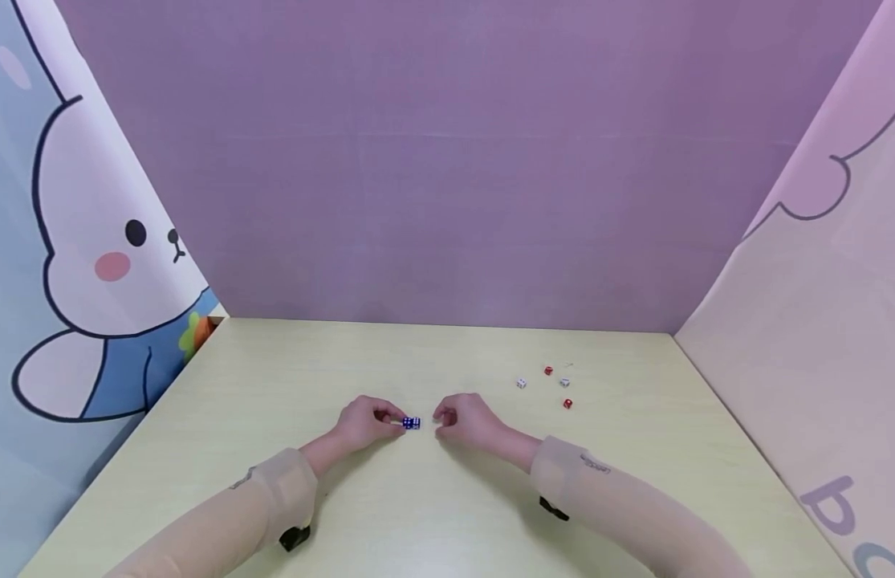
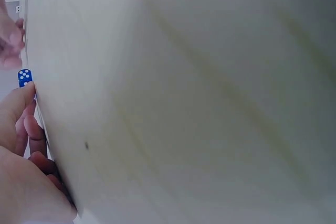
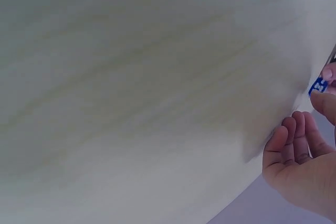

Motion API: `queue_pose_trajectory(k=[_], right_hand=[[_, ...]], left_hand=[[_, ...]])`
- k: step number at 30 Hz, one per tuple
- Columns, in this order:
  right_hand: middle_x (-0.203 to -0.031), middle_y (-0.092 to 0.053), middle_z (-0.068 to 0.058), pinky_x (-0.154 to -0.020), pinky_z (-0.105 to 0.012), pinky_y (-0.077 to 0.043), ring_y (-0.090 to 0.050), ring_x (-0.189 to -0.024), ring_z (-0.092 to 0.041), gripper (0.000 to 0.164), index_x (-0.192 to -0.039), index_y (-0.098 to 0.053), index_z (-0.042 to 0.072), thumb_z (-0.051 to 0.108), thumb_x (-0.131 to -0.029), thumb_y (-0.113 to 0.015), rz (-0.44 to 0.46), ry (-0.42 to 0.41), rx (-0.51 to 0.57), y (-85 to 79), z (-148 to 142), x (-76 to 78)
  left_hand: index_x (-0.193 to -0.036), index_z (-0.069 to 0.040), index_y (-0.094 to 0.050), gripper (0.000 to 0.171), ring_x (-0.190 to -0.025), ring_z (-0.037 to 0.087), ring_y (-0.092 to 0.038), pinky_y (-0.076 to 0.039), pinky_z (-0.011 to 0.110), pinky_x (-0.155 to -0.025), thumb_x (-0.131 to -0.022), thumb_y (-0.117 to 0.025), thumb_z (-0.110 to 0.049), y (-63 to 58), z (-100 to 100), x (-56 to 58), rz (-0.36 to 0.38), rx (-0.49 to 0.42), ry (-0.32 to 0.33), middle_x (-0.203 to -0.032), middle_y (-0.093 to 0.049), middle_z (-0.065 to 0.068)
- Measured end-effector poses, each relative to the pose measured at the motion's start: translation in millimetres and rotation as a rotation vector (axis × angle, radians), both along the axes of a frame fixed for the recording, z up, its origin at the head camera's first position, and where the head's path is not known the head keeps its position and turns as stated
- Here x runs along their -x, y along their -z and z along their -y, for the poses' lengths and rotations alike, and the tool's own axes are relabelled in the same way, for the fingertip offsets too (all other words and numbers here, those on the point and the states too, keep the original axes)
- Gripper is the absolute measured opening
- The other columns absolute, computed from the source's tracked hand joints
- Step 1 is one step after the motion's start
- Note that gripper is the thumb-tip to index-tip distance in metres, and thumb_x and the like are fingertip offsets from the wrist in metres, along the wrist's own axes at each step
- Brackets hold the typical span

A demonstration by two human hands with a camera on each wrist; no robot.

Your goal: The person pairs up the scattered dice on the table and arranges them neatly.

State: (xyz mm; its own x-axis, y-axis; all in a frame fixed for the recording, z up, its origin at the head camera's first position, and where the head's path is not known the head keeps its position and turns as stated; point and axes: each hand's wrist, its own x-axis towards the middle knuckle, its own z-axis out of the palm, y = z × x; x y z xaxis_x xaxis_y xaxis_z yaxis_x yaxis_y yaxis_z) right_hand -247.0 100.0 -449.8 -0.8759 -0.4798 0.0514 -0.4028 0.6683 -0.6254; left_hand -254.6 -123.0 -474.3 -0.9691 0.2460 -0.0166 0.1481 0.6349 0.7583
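Two blue dice (image 1: 412,423) with white pips stand side by side on the table, touching or nearly so. My left hand (image 1: 368,422) pinches the left one between thumb and index finger. In the left wrist view a blue die (image 2: 24,74) shows just past the fingertips. To the right of the dice is my right hand (image 1: 470,421), a small gap away, its fingers loosely bent with nothing visible between them. In the right wrist view the right hand (image 3: 302,166) partly covers the blue dice (image 3: 318,85).
Farther right on the pale wooden table (image 1: 389,514) lie two red dice, one behind (image 1: 548,370) and one nearer (image 1: 567,404), and two white dice, a left one (image 1: 522,384) and a right one (image 1: 565,383). A purple panel (image 1: 447,177) stands along the back edge.
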Motion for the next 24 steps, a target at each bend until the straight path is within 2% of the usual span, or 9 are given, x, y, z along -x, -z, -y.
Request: queue_pose_trajectory(k=[6,17,24], right_hand=[[-0.081,-0.063,-0.001,-0.066,-0.020,-0.048,-0.056,-0.074,-0.010,0.022,-0.100,-0.067,0.001,0.003,-0.078,-0.072,-0.001,0.058,0.025,-1.3,-38,-1.1],[-0.078,-0.063,-0.001,-0.066,-0.023,-0.048,-0.056,-0.073,-0.011,0.018,-0.093,-0.068,0.003,-0.002,-0.076,-0.072,-0.057,0.308,0.012,7.5,-97,12.6],[-0.079,-0.064,-0.008,-0.062,-0.025,-0.046,-0.056,-0.070,-0.015,0.016,-0.094,-0.066,-0.002,-0.003,-0.078,-0.069,-0.085,0.409,0.023,8.6,-119,21.7]], left_hand=[[-0.087,-0.017,-0.074,0.014,-0.067,0.012,-0.047,-0.036,0.029,-0.067,-0.075,-0.079,-0.016,-0.9,0,-1.9,0.017,-0.012,0.004,-0.069,-0.057,-0.004],[-0.088,-0.016,-0.074,0.014,-0.067,0.012,-0.048,-0.037,0.029,-0.067,-0.074,-0.079,-0.016,0.7,0,-1.9,0.018,-0.019,0.004,-0.069,-0.057,-0.004],[-0.088,-0.017,-0.074,0.014,-0.067,0.012,-0.048,-0.037,0.028,-0.068,-0.075,-0.079,-0.017,1.5,0,-1.2,0.015,-0.010,-0.004,-0.069,-0.057,-0.005]])
